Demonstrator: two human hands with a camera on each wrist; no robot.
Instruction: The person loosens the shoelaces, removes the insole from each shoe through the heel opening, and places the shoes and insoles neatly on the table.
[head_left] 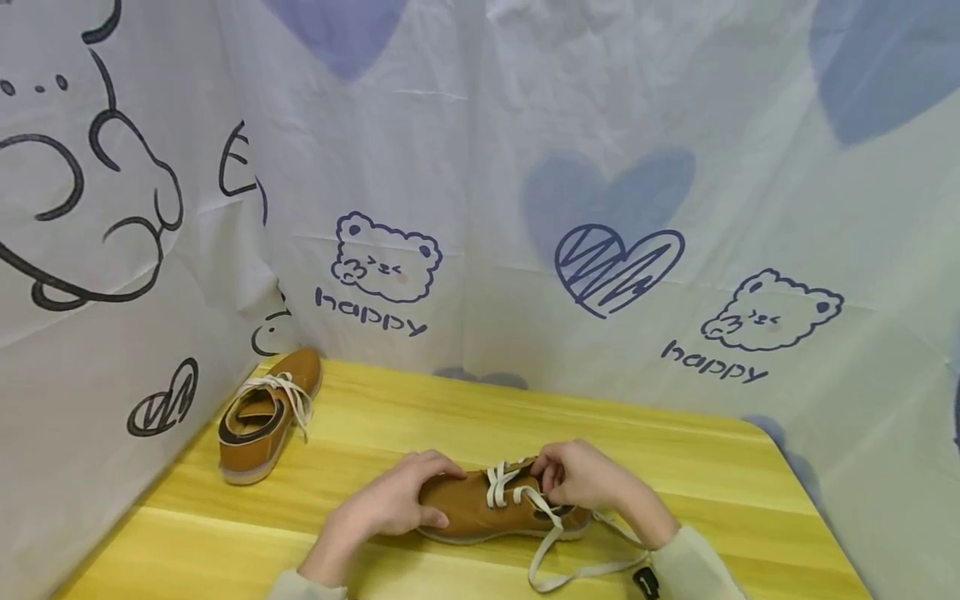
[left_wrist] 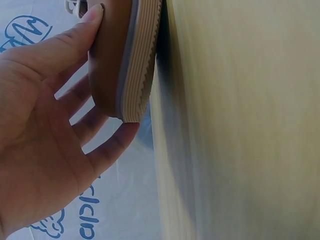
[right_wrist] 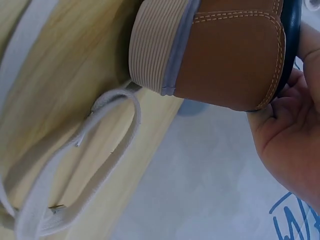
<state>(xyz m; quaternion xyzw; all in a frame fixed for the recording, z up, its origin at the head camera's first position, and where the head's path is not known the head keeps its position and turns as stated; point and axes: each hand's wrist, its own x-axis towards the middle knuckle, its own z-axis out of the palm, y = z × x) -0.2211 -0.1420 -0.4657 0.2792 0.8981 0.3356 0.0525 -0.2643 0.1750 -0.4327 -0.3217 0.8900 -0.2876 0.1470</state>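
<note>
A brown lace-up shoe (head_left: 472, 507) with a pale ribbed sole lies on the table, toe to the left. My left hand (head_left: 397, 500) grips its toe, the thumb on the near side and the fingers around the far side and tip, as the left wrist view shows. At the shoe's opening, my right hand (head_left: 581, 477) has curled fingers pinching by the tongue and collar; the fingertips are partly hidden. A white lace (head_left: 551, 537) crosses the front eyelets, and a long loose length trails toward me. The right wrist view shows the stitched heel (right_wrist: 225, 60).
Another brown shoe (head_left: 251, 454) with white laces stands at the back left by the wall cloth. The yellow wood-grain table (head_left: 420, 408) meets a white printed cloth (head_left: 480, 333) behind. A small black object (head_left: 646, 582) is by my right sleeve.
</note>
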